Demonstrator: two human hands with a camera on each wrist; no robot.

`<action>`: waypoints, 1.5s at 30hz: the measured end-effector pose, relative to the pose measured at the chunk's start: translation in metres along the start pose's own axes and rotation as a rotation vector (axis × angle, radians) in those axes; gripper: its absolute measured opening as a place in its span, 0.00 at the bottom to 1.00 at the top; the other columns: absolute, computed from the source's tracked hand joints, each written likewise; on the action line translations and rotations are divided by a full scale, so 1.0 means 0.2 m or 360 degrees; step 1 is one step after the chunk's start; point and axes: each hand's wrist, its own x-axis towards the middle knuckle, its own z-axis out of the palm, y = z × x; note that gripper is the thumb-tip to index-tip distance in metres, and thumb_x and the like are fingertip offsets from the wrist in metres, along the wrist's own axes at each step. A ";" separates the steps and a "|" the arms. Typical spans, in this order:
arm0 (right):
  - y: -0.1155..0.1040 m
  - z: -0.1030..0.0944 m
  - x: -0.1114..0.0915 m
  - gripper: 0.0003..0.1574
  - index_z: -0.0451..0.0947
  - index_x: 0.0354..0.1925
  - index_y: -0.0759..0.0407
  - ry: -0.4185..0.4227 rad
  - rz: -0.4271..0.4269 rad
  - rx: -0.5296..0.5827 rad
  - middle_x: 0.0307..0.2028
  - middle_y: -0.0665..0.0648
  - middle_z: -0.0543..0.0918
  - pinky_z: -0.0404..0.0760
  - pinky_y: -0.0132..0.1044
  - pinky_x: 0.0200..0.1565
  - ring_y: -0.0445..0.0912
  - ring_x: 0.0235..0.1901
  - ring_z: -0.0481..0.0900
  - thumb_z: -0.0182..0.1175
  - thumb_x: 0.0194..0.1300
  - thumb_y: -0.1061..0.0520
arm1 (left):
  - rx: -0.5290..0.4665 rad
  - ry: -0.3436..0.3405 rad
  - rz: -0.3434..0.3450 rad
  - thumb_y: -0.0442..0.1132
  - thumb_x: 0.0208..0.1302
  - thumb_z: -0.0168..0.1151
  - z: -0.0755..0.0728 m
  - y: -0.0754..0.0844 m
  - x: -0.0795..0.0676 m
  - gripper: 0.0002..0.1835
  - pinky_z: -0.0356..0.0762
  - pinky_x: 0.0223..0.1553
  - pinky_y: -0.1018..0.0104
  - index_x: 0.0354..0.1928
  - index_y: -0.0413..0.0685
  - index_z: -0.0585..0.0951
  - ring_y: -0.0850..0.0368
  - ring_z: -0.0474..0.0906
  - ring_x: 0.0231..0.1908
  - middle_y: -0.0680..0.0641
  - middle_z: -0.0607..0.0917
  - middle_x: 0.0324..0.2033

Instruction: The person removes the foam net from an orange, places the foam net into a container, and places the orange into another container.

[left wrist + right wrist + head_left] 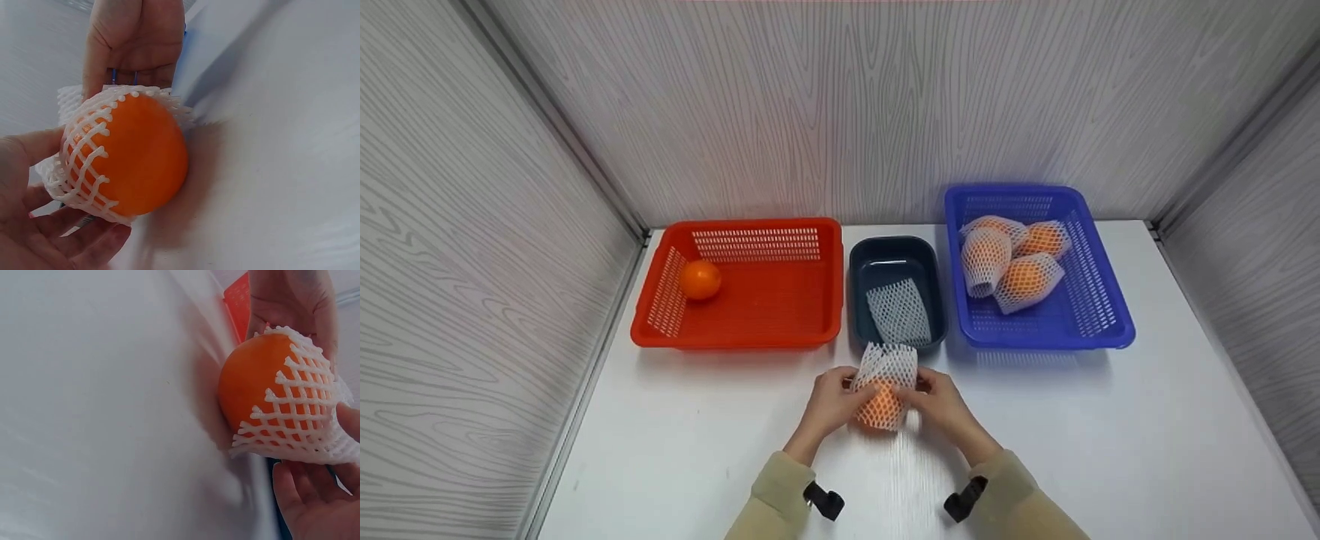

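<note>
An orange (152, 157) sits partly inside a white foam net sleeve (890, 363), close above the white table in front of the dark tray. My left hand (832, 401) grips the sleeve from the left, thumb on top of the mesh. From the right, my right hand (943, 409) holds the same sleeve, its thumb also on the mesh. In both wrist views the near end of the orange shows bare, and the net covers the rest. The sleeve's far end stands up loose beyond the fruit.
A red basket (757, 341) on the left holds one bare orange (700, 280). A dark blue-green tray (889, 246) in the middle holds an unfilled foam net (900, 311). At right, a blue basket (1035, 341) contains several net-covered oranges (1027, 279). Wood-grain panels (810, 112) enclose the table.
</note>
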 end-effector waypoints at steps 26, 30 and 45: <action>-0.02 0.06 -0.02 0.14 0.78 0.37 0.73 0.0166 0.0130 0.0098 0.29 0.61 0.80 0.77 0.52 0.37 0.49 0.29 0.77 0.63 0.55 0.62 | 0.0029 0.0153 0.0072 0.50 0.54 0.64 0.01 -0.02 0.01 0.16 0.73 0.33 0.67 0.36 0.45 0.80 0.59 0.72 0.31 0.53 0.79 0.30; -0.05 0.06 -0.02 0.12 0.79 0.37 0.71 0.0256 0.0141 0.0011 0.29 0.61 0.80 0.77 0.53 0.36 0.49 0.28 0.76 0.63 0.55 0.63 | 0.0013 0.0041 -0.0032 0.54 0.52 0.65 0.00 -0.02 -0.01 0.23 0.75 0.38 0.66 0.44 0.46 0.78 0.57 0.75 0.37 0.51 0.79 0.36; 0.01 0.04 -0.01 0.25 0.73 0.50 0.69 0.0040 0.0070 0.0006 0.41 0.60 0.80 0.74 0.44 0.46 0.50 0.42 0.76 0.63 0.57 0.56 | -0.0010 0.0145 -0.0006 0.47 0.52 0.67 0.00 -0.01 -0.01 0.14 0.75 0.34 0.66 0.34 0.44 0.81 0.57 0.74 0.31 0.51 0.79 0.29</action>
